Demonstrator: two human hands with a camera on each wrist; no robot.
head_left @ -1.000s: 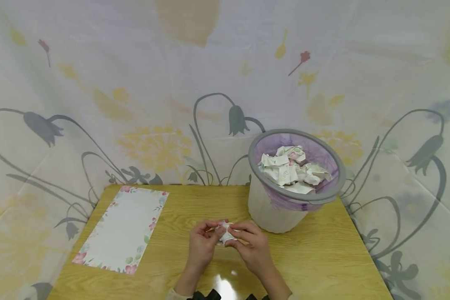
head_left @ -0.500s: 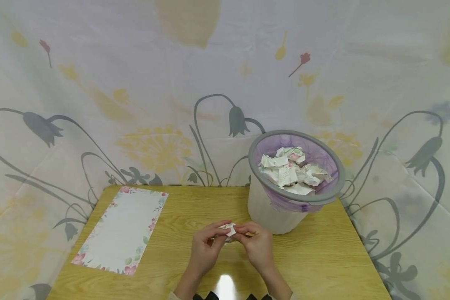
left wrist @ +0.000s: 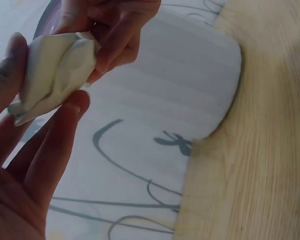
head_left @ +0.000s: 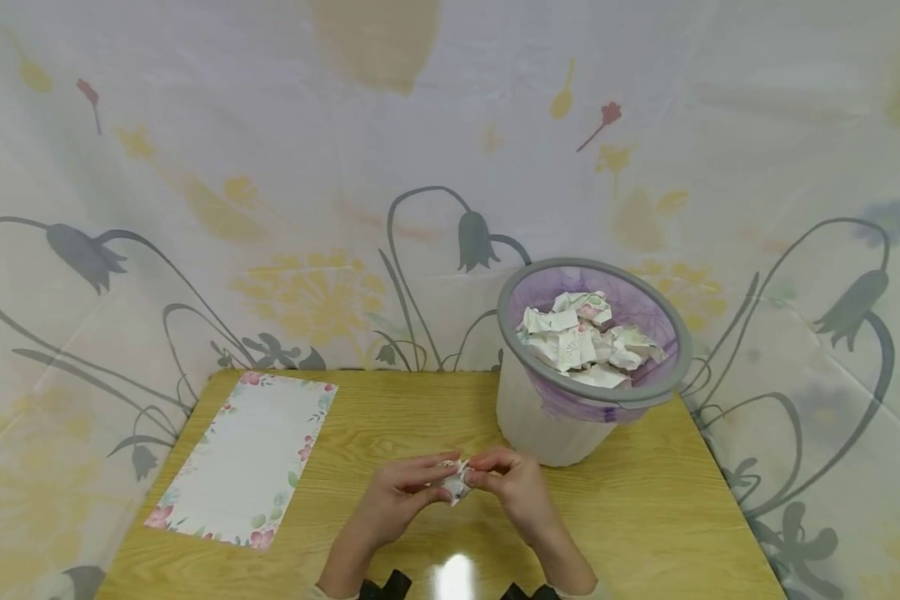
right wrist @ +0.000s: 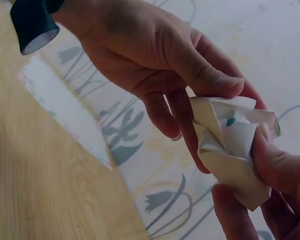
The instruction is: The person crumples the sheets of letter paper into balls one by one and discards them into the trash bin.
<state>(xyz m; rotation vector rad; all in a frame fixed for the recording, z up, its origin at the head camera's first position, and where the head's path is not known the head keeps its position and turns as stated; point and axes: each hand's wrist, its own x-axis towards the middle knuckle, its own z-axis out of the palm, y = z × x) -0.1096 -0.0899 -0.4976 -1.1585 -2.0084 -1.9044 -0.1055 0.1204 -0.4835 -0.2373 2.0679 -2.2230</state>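
Observation:
A small wad of crumpled paper [head_left: 456,482], white with bits of green print, is between my two hands above the front middle of the table. My left hand [head_left: 397,497] pinches it from the left, thumb on one side and fingers on the other. From the right, the thumb and fingers of my right hand [head_left: 516,493] grip the other end. Close up in the left wrist view, the paper wad [left wrist: 60,70] looks folded over on itself. Creases and a green leaf mark show on the paper wad [right wrist: 235,145] in the right wrist view.
A flat sheet of flower-bordered paper [head_left: 247,458] lies on the left of the wooden table [head_left: 390,408]. Behind my right hand stands a white bin with a grey rim [head_left: 678,333] and purple liner, holding several crumpled papers [head_left: 577,342]. A floral curtain [head_left: 330,167] hangs behind.
My fingers have shifted around the paper wad, turning it and squeezing it. My left wrist has swung outward to the left. The bin and flat sheet have stayed put.

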